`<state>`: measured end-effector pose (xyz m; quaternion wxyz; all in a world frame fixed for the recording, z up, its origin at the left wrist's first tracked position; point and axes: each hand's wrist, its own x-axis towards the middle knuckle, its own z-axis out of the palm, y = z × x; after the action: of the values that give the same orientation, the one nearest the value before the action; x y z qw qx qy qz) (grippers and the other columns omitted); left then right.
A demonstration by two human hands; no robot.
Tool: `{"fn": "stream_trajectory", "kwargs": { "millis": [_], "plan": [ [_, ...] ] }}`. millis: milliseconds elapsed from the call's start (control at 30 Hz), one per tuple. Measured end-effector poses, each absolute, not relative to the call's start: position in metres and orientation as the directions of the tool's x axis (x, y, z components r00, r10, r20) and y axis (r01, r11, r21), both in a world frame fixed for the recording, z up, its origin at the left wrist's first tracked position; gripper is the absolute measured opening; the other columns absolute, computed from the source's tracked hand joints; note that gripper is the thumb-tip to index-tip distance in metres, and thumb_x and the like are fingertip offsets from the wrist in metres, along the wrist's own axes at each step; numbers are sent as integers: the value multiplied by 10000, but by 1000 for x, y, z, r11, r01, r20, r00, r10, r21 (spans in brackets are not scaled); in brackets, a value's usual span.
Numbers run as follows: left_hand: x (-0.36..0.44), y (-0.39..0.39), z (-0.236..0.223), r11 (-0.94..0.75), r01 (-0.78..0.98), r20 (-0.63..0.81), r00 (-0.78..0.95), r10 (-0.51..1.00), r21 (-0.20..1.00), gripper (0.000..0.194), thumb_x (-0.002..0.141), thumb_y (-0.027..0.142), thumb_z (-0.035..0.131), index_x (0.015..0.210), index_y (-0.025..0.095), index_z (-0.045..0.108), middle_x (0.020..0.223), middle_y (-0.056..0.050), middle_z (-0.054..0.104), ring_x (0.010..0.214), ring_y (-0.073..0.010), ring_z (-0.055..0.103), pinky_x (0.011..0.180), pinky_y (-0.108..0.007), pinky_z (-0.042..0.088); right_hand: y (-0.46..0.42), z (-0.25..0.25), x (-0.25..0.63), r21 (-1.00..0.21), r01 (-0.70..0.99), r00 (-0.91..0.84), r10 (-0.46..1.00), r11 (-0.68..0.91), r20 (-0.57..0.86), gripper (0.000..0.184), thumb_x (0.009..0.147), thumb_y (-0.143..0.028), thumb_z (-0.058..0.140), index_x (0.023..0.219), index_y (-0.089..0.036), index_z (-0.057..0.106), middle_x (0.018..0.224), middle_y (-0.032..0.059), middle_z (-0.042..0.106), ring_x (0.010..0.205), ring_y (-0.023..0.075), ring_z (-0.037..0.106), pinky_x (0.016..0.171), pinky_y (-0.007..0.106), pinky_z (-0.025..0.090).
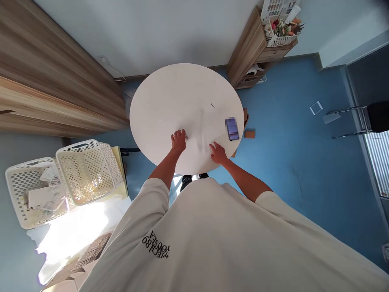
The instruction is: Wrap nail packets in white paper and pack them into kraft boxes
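Your left hand (pixel 178 140) was bent at the round white table (pixel 182 89), fingertips at a small item (pixel 186 136) — perhaps clear plastic; I cannot tell whether you gripped it or merely touched it; your right hand (pixel 218 153) was open and empty, fingers loosely spread near the table's closer edge — a blurred purple rectangular object (pixel 232 129) lay beyond it, towards the right rim.

You see two hands (pixel 178 140), one white table (pixel 170 95), one pixelated purple item (pixel 232 129), three white baskets (pixel 88 172), one black chair (pixel 378 117).
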<state>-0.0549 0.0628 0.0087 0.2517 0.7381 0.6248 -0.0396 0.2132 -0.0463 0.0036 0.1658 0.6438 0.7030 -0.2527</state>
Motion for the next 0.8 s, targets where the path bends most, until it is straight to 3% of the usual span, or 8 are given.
{"fn": "stream_trajectory", "kwargs": {
  "millis": [133,267,533,700,800],
  "plan": [
    [-65,55,17,-59,944,-397,192,897,324,807,855,178,613,1622,171,362,1503,-217,551,1489,-402,425,1262,-583,258,-50,4,207,-132,987,-150,794,88,-589,691,1011,-297,476,1681,-200,334,1782,160,202,1604,352,238,1224,507,300],
    [-70,44,37,6,932,-357,132,925,362,806,868,247,622,1619,196,335,1538,-195,517,1485,-393,422,1262,-560,277,-52,6,189,-142,978,-208,781,154,-589,708,995,-300,512,1675,-194,350,1774,178,213,1592,369,260,1223,507,297],
    [-29,24,37,-175,835,-329,386,862,521,722,857,198,607,1551,209,409,1566,-138,497,1454,-322,460,1227,-470,376,-67,7,158,-169,945,-325,777,279,-540,704,965,-235,542,1652,-206,393,1754,171,276,1552,361,325,1180,489,336],
    [-16,16,12,-188,858,-370,391,843,479,667,892,79,495,1543,211,434,1552,-149,524,1510,-301,418,1249,-478,325,-76,10,166,-176,943,-332,798,282,-503,617,978,-154,462,1595,-167,462,1707,165,363,1473,337,406,1155,457,357],
    [-16,11,8,-179,876,-361,361,860,448,618,931,126,499,1541,205,442,1608,-166,473,1544,-314,378,1261,-490,301,-77,11,175,-188,944,-329,806,271,-493,557,981,-131,440,1531,-165,524,1667,165,417,1429,328,439,1139,448,367]
  ]
}}
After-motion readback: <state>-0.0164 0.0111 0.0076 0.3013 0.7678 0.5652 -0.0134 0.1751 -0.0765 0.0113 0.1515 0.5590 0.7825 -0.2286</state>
